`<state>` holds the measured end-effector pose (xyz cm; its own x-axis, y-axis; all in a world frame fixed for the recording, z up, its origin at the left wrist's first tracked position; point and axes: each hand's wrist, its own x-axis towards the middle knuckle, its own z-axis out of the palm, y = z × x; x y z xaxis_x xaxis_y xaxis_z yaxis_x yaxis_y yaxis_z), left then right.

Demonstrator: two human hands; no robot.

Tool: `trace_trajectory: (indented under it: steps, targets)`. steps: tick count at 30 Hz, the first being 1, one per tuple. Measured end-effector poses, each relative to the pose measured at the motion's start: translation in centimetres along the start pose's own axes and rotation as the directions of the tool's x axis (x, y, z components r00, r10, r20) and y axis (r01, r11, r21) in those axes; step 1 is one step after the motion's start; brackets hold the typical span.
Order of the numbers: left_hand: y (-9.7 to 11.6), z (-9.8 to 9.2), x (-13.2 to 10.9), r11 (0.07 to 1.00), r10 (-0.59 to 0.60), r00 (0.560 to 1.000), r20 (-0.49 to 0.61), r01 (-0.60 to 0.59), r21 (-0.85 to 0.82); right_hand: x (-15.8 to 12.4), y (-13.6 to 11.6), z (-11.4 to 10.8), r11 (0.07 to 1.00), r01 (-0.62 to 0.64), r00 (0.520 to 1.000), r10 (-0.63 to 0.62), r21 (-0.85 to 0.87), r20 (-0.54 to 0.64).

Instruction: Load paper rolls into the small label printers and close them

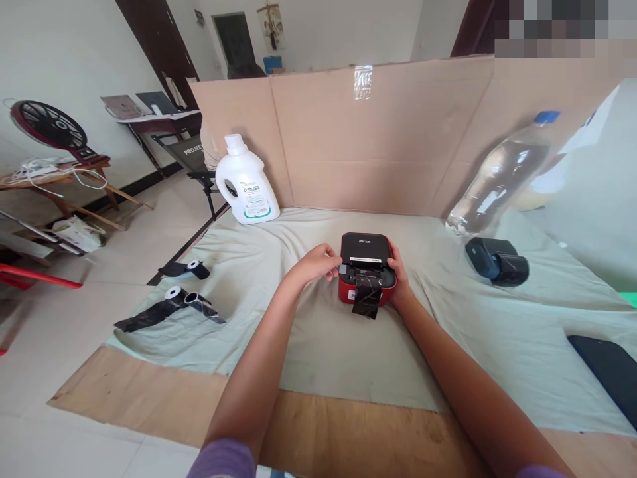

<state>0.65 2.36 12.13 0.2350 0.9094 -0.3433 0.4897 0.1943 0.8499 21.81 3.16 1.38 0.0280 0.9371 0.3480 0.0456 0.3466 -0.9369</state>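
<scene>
- Red printer (367, 269): a small red box with a black lid. It sits mid-cloth on the pale green sheet (323, 338), straight ahead of you, and serves as the landmark for everything below.
- Black strip (367, 294): hangs out of the printer's front slot and down over its near face, creased and glossy.
- Your right hand (399, 273): wrapped around the printer's right side and clamped on the casing.
- Your left hand (318, 263): at the printer's left edge, fingers curled in, tips touching the front corner by the slot. You cannot tell whether it grips or only rests there.
- The two hands are apart, with the printer between them.
- White jug (245, 182): upright, well behind and left of the printer, against the cardboard wall (398, 139).
- Clear bottle (500, 174): blue cap, leaning, behind and right of the printer.
- Dark printer (497, 261): right of the red one, well apart from it.
- Black rolls (189, 285): far left of the printer, near the sheet's edge, film trailing loose.
- Black phone (610, 375): right of and nearer than the printer, at the frame's edge.
</scene>
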Motion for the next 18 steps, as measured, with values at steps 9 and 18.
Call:
trace_trajectory:
  steps: [9, 18]
  targets:
    - [-0.87, 0.25, 0.95, 0.998, 0.011, 0.999, 0.045, -0.007, -0.069, 0.12, -0.92, 0.15, 0.998, -0.060, 0.998, 0.061, 0.030, -0.024]
    - [-0.83, 0.36, 0.79, 0.994, 0.035, 0.998, 0.053, -0.029, -0.104, 0.22, -0.35, -0.01, 0.988, -0.057, 0.998, 0.061, 0.141, -0.026]
